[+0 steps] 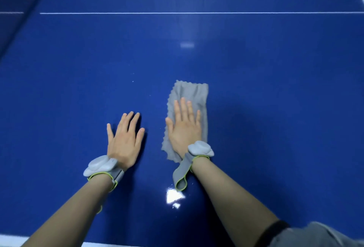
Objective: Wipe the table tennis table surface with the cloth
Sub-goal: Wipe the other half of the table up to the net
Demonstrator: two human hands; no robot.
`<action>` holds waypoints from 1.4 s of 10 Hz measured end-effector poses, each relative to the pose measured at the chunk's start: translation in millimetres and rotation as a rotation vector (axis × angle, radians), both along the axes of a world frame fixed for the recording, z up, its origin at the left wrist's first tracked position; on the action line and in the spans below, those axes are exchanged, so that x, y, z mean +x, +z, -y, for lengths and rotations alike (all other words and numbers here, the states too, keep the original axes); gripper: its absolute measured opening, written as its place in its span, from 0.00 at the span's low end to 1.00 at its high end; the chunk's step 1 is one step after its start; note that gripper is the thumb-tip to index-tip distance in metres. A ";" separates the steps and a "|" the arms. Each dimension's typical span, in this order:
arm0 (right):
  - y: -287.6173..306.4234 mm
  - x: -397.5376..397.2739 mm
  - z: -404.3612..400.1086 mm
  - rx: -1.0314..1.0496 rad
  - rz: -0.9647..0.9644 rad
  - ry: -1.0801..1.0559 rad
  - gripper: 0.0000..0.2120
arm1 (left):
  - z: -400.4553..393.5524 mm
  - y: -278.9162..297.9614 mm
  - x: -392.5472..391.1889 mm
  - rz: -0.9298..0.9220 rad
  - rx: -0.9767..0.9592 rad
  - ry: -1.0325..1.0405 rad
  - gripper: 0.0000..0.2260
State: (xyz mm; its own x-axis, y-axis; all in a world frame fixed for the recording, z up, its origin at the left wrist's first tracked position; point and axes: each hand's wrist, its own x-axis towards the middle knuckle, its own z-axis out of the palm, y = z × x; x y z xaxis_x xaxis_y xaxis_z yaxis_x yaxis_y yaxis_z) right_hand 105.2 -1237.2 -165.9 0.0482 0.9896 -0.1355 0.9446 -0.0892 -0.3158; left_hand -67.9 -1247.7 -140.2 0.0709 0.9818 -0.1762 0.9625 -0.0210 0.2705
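**Cloth under the right hand, long axis pointing away**

The grey cloth (189, 113) lies flat on the blue bench (256, 89), directly beneath the right hand (184, 126). That hand rests palm-down on it with fingers straight and close together, pressing rather than gripping; nothing is curled round the fabric. The cloth's long axis runs away from the person, roughly in line with the right forearm, with a free portion reaching past the fingertips toward the white line (197, 13) and a smaller corner trailing back under the wrist.

The left hand (124, 138) lies flat on bare bench just beside the cloth, fingers spread and holding nothing (it looks like a brace for leaning forward). It is apart from the cloth; a strip of blue surface shows between them.

Since the cloth already sits under the right palm, the coming stroke seems to belong to that hand, pushed along the cloth's length or swept sideways. A bright wet-looking patch (174, 196) sits nearer the person, behind the right wrist, and probably needs a pass.
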 end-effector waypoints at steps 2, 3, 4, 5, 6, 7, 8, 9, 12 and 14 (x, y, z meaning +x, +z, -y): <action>-2.4 -37.3 47.4 0.042 0.000 0.225 0.28 | 7.5 -0.8 -7.6 -0.008 0.009 0.052 0.23; -0.7 -20.6 80.4 0.039 0.008 0.360 0.26 | 8.8 4.9 19.4 0.019 0.041 0.044 0.22; -0.9 9.2 99.6 0.056 0.030 0.392 0.26 | 8.9 6.9 51.5 0.034 0.050 0.022 0.22; -0.6 61.9 108.3 0.042 0.020 0.292 0.26 | 12.8 10.5 97.7 0.049 0.052 -0.026 0.22; -0.1 113.3 106.9 0.000 0.044 0.189 0.27 | 14.7 13.2 127.3 0.060 0.055 -0.057 0.22; 2.2 182.2 109.8 -0.007 0.070 0.105 0.29 | 19.7 16.2 165.2 0.070 0.062 -0.083 0.22; 6.0 240.3 117.1 -0.005 0.054 0.005 0.31 | 26.2 18.0 198.5 0.070 0.062 -0.107 0.22; 7.0 283.8 125.1 -0.016 0.071 -0.089 0.32 | 33.4 18.2 221.4 0.059 0.062 -0.154 0.22; 2.9 310.9 174.2 -0.035 0.126 -0.496 0.32 | 34.9 12.7 217.1 0.043 0.027 -0.274 0.22; 0.8 262.0 171.9 -0.015 0.105 -0.690 0.34 | 20.2 15.0 169.2 0.028 0.034 -0.300 0.22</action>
